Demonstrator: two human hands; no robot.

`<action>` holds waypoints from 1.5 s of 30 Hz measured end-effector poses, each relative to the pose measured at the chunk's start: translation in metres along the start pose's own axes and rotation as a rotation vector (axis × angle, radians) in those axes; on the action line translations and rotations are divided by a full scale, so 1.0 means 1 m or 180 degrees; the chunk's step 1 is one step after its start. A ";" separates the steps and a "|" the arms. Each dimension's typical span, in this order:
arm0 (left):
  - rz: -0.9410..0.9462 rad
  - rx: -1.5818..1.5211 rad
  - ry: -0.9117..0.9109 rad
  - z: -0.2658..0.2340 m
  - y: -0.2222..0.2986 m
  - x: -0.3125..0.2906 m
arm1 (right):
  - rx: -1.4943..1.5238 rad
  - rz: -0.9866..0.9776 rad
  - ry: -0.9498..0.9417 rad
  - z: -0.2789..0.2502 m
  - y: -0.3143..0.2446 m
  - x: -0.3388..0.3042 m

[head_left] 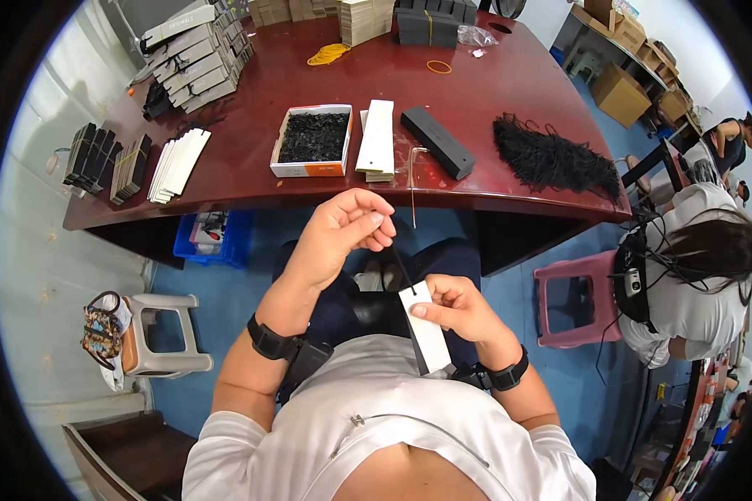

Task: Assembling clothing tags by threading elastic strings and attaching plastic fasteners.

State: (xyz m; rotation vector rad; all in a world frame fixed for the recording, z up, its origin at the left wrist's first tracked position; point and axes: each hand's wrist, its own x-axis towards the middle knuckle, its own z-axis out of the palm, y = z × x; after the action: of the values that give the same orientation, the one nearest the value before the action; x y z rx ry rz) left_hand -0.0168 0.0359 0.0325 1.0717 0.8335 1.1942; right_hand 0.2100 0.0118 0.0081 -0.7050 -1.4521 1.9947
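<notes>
A white hang tag (425, 326) with a dark edge is gripped in my right hand (462, 311), thumb flat on its face. From the hole at its top a black cord (404, 273) runs up toward my left hand (347, 227), whose thumb and fingers are pinched on the cord's far end. Beyond my hands, at the table edge, stand a box of small black pieces (313, 140) and a stack of white tags (378, 138). A thin metal hook (412, 184) sticks out over the edge beside a long black block (437, 142).
A heap of black cords (551, 154) covers the table's right end. Bundled tags (92, 159) and loose white strips (178, 165) lie at the left, below stacked grey boxes (196, 63). To my right another person (693, 259) sits by a pink stool (576, 301).
</notes>
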 end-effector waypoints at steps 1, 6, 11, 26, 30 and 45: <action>0.0015 -0.0016 0.0096 0.004 -0.001 0.000 | -0.0004 0.0008 0.0002 -0.002 0.000 -0.001; -0.0042 0.0142 0.0052 0.007 -0.016 -0.008 | 0.0035 0.0008 0.0039 -0.003 -0.004 -0.001; 0.0527 0.1715 -0.0095 0.021 -0.008 -0.044 | 0.0471 -0.0714 0.0900 -0.006 -0.001 -0.002; -0.0533 0.1159 -0.0900 0.028 0.007 -0.056 | 0.0410 -0.0549 0.0720 0.010 -0.010 0.012; -0.0571 0.1499 -0.1006 0.029 0.008 -0.055 | 0.0635 -0.0772 0.0828 0.002 0.000 0.014; -0.0830 0.1378 -0.0838 0.020 0.004 -0.058 | 0.1449 -0.1268 0.0846 -0.032 0.008 0.016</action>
State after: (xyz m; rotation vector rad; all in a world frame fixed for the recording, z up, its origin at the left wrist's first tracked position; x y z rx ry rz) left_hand -0.0106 -0.0249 0.0406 1.3863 1.0124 0.6484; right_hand 0.2204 0.0419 -0.0098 -0.4197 -0.8571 1.7478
